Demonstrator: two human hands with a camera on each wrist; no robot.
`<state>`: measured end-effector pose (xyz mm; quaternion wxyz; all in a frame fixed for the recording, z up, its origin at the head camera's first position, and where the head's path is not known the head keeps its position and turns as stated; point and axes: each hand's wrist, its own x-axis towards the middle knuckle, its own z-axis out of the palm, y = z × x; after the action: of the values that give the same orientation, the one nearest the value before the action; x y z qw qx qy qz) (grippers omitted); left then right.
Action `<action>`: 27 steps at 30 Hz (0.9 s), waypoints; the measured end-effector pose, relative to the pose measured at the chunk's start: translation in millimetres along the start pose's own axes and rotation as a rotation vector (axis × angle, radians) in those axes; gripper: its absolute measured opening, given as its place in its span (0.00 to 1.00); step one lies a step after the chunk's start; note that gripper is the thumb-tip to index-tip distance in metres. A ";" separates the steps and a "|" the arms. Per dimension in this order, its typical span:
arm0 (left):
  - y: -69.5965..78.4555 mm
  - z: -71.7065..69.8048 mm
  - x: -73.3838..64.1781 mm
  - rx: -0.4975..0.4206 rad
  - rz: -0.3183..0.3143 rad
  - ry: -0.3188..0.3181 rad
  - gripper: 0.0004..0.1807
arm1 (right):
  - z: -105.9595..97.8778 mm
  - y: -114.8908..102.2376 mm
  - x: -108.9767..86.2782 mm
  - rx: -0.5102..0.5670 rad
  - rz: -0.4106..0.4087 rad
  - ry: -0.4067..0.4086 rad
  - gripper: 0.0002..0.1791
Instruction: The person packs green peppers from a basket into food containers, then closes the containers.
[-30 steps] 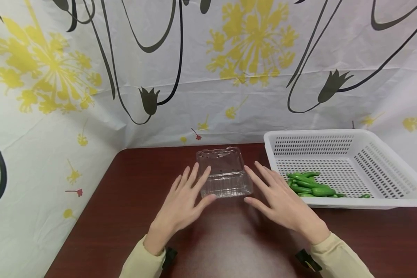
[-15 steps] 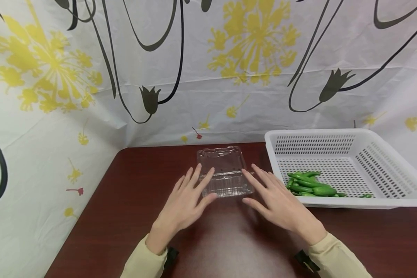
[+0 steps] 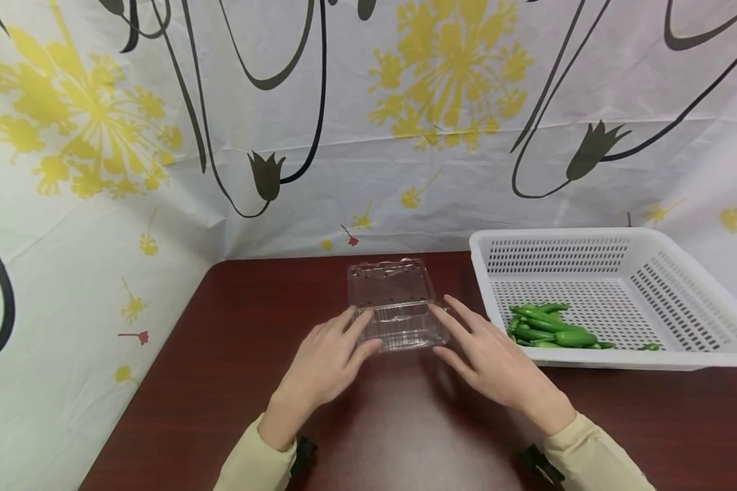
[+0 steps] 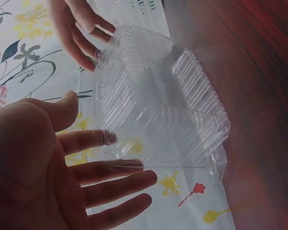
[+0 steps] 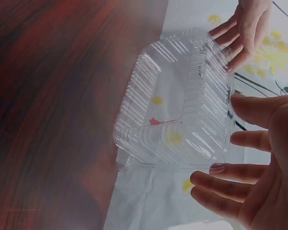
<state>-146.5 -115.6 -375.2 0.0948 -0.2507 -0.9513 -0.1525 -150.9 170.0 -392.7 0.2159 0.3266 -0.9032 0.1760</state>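
Observation:
A clear plastic clamshell container (image 3: 405, 329) stands on the table with its lid (image 3: 388, 283) raised toward the back. My left hand (image 3: 321, 361) is at its left side, fingers extended and slightly bent, thumb near the front corner. In the left wrist view, the fingertips (image 4: 129, 164) overlap the ribbed plastic wall. At the opposite side is my right hand (image 3: 497, 361), fingers spread and fairly straight. The right wrist view has its fingers (image 5: 240, 172) right at the container's rim, with the palm turned toward the plastic.
To the right stands a white perforated plastic basket (image 3: 565, 358), holding several green chili peppers (image 3: 546, 327) in its near left corner. The dark red-brown wooden table (image 3: 252, 320) ends at a flower-patterned cloth (image 3: 344, 170) behind and to the left.
The left hand's fingers have bent and lowered beside the container. The right fingertips have also dropped slightly at the other side. The container and basket stay in place.

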 end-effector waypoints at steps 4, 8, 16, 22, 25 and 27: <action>0.1 -1.1 -0.4 0.038 0.030 0.022 0.27 | 2.6 1.8 0.0 -0.022 -0.045 0.042 0.34; 0.1 -1.3 1.2 0.063 0.045 0.042 0.25 | 4.5 3.1 1.1 -0.033 -0.070 0.063 0.32; 0.1 -0.7 2.9 0.072 0.040 0.078 0.23 | 7.0 3.5 2.7 -0.029 -0.090 0.100 0.30; -1.0 0.6 3.7 0.079 0.064 0.119 0.20 | 8.1 2.9 3.4 -0.025 -0.087 0.107 0.31; -0.5 0.5 3.3 0.083 0.064 0.118 0.19 | 9.0 2.2 3.1 -0.023 -0.089 0.116 0.31; -0.3 1.0 3.0 0.079 0.063 0.117 0.18 | 9.8 1.6 2.9 -0.022 -0.092 0.123 0.31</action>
<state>-149.4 -114.2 -375.5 0.1648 -0.2671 -0.9411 -0.1261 -156.7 165.2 -399.9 0.2823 0.3541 -0.8741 0.1755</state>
